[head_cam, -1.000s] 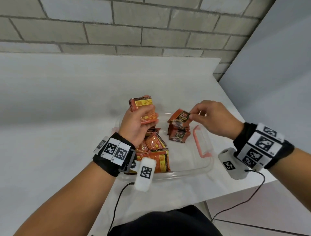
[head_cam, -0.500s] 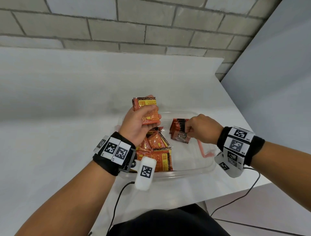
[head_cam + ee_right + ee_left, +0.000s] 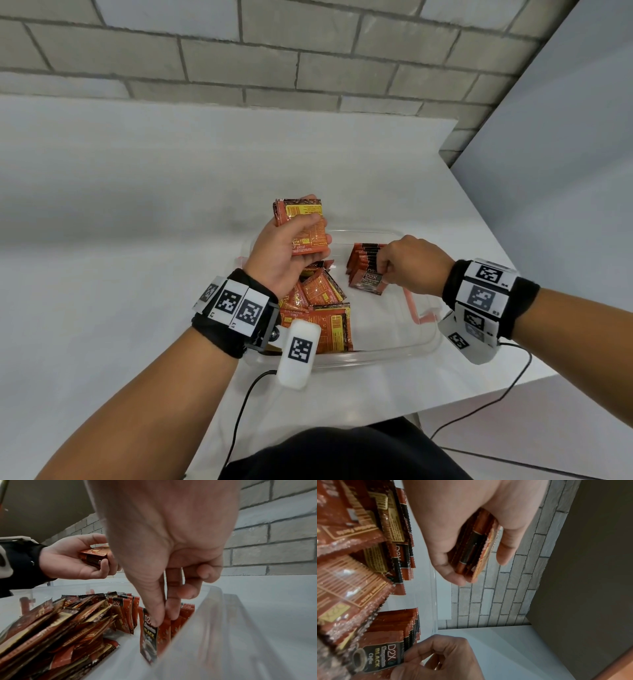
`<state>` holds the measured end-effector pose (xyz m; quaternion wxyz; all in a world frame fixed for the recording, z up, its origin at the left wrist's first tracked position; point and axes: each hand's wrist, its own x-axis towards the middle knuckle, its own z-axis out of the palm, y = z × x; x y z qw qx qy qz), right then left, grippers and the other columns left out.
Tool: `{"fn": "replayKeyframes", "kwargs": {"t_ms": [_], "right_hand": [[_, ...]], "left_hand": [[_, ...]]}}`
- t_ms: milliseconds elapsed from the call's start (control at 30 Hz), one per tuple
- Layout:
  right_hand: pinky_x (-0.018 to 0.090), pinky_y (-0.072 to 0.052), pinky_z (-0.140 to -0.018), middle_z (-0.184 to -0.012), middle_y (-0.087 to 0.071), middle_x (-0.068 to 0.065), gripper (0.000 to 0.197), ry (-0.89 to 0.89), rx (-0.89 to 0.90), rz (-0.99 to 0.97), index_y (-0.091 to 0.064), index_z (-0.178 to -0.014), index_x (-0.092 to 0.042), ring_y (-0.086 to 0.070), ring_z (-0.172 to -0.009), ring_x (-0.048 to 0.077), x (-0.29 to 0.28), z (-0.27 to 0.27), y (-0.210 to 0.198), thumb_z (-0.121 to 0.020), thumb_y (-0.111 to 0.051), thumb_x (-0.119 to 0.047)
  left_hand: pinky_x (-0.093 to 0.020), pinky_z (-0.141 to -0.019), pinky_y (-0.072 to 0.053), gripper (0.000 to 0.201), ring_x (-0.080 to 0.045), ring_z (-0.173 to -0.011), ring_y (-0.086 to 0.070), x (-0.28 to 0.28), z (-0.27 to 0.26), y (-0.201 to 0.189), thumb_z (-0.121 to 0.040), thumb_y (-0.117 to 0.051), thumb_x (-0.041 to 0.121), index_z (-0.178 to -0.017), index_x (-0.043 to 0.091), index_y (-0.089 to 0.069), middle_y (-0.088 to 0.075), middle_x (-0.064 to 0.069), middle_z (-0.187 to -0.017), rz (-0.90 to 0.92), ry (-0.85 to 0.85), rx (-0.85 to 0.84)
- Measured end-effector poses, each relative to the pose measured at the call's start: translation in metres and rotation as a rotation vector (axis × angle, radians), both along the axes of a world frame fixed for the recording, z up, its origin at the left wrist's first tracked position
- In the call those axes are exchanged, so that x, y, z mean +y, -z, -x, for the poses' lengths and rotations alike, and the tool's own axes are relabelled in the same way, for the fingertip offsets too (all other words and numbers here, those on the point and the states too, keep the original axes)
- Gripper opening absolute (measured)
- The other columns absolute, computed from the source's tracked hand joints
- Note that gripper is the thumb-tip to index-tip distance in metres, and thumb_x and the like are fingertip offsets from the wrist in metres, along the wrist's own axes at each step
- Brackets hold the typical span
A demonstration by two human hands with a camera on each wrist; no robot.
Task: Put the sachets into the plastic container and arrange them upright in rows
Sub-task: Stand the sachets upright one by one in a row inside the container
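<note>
A clear plastic container [image 3: 394, 346] sits on the white table. My left hand [image 3: 284, 250] hovers over its left side and grips a stack of red-orange sachets [image 3: 305, 226]. Along the container's right side stands an upright row of sachets [image 3: 363, 257]. My right hand [image 3: 407, 263] reaches down into the container and pinches the top of the row's front sachet [image 3: 368, 279], thumb on its printed face [image 3: 149, 635]. A loose pile of sachets [image 3: 318, 308] lies in the left part, below the left wrist. In the left wrist view the stack [image 3: 476, 545] sits between thumb and fingers.
An orange-red clip [image 3: 412, 308] hangs on the container's right rim. The table [image 3: 137, 240] ends just right of the container, beside a grey panel [image 3: 565, 171]. A brick wall [image 3: 308, 68] stands behind. Black cables [image 3: 239, 411] trail off the front edge.
My right hand has brought a sachet from above the container down to the front of the upright row and still pinches it. The left hand has kept its stack nearly still.
</note>
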<state>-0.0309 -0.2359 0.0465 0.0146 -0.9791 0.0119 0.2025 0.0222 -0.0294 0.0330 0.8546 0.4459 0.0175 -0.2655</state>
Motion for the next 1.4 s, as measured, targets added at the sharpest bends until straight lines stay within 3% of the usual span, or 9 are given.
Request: {"fn": "replayKeyframes", "kwargs": {"t_ms": [700, 867, 967, 1033, 1100, 1167, 1267, 1333, 1400], "right_hand": [[0.03, -0.045, -0.062, -0.093, -0.063, 0.001, 0.015, 0.023, -0.05, -0.043, -0.058, -0.096, -0.021, -0.057, -0.078, 0.02, -0.003, 0.002, -0.001, -0.083, -0.066, -0.023], [0.016, -0.041, -0.061, -0.097, -0.058, -0.009, 0.034, 0.14, -0.398, -0.485, -0.053, -0.118, -0.024, -0.055, -0.068, 0.007, 0.006, -0.001, -0.031, -0.09, -0.057, -0.043], [0.011, -0.042, -0.063, -0.101, -0.056, -0.011, 0.04, 0.165, -0.399, -0.632, -0.049, -0.128, -0.029, -0.057, -0.075, 0.011, 0.02, 0.0, -0.041, -0.09, -0.059, -0.037], [0.012, -0.044, -0.062, -0.097, -0.059, -0.011, 0.031, 0.142, -0.352, -0.663, -0.056, -0.12, -0.03, -0.058, -0.075, 0.011, 0.024, 0.002, -0.04, -0.09, -0.062, -0.03], [0.017, -0.045, -0.063, -0.089, -0.064, -0.008, 0.015, 0.149, -0.37, -0.723, -0.062, -0.099, -0.032, -0.058, -0.07, 0.008, 0.023, 0.002, -0.039, -0.087, -0.067, -0.024], [0.018, -0.045, -0.063, -0.084, -0.066, -0.005, 0.014, 0.18, -0.453, -0.759, -0.061, -0.083, -0.031, -0.056, -0.066, 0.007, 0.019, 0.001, -0.039, -0.084, -0.071, -0.021], [0.015, -0.042, -0.061, -0.079, -0.061, -0.012, 0.015, 0.217, -0.681, -0.824, -0.059, -0.078, -0.023, -0.053, -0.064, 0.004, 0.016, 0.003, -0.04, -0.083, -0.072, -0.017], [0.011, -0.039, -0.062, -0.08, -0.054, -0.015, 0.014, 0.12, -0.762, -0.745, -0.061, -0.078, -0.019, -0.051, -0.066, 0.004, 0.019, 0.009, -0.037, -0.081, -0.074, -0.015], [0.011, -0.038, -0.065, -0.083, -0.05, -0.014, 0.012, -0.016, -0.709, -0.654, -0.066, -0.081, -0.017, -0.05, -0.071, 0.001, 0.023, 0.015, -0.027, -0.077, -0.077, -0.016]], "left_hand": [[-0.034, -0.065, -0.057, 0.018, -0.023, -0.068, -0.069, -0.007, 0.0, 0.002, -0.093, -0.046, 0.007, -0.11, 0.003, -0.052, -0.063, -0.014, -0.089, 0.026, 0.089, 0.087], [-0.041, -0.077, -0.058, 0.024, -0.028, -0.087, -0.069, -0.007, 0.004, -0.001, -0.09, -0.052, -0.001, -0.11, 0.012, -0.059, -0.07, -0.012, -0.097, -0.009, 0.234, -0.018], [-0.041, -0.08, -0.057, 0.031, -0.025, -0.093, -0.068, -0.009, 0.008, -0.002, -0.087, -0.056, -0.001, -0.113, 0.015, -0.061, -0.07, -0.01, -0.103, -0.042, 0.327, -0.093], [-0.041, -0.079, -0.057, 0.034, -0.023, -0.092, -0.068, -0.01, 0.008, -0.002, -0.085, -0.058, 0.0, -0.114, 0.017, -0.061, -0.071, -0.008, -0.1, -0.043, 0.337, -0.107], [-0.042, -0.079, -0.056, 0.032, -0.022, -0.087, -0.069, -0.01, 0.008, -0.002, -0.079, -0.062, 0.01, -0.11, 0.017, -0.061, -0.072, -0.007, -0.095, -0.058, 0.33, -0.103], [-0.038, -0.077, -0.057, 0.034, -0.021, -0.079, -0.069, -0.01, 0.007, -0.004, -0.076, -0.061, 0.029, -0.105, 0.013, -0.062, -0.071, -0.007, -0.089, -0.09, 0.306, -0.101], [-0.038, -0.08, -0.056, 0.051, -0.019, -0.073, -0.065, -0.01, 0.003, -0.004, -0.07, -0.058, 0.05, -0.104, 0.012, -0.059, -0.065, -0.008, -0.085, -0.103, 0.175, -0.006], [-0.039, -0.08, -0.056, 0.049, -0.021, -0.075, -0.065, -0.01, 0.002, -0.003, -0.071, -0.06, 0.047, -0.104, 0.011, -0.058, -0.064, -0.009, -0.086, -0.062, 0.141, 0.041], [-0.038, -0.077, -0.057, 0.033, -0.024, -0.081, -0.067, -0.011, 0.004, -0.005, -0.079, -0.062, 0.03, -0.104, 0.008, -0.059, -0.066, -0.013, -0.095, -0.011, 0.162, 0.041]]}}
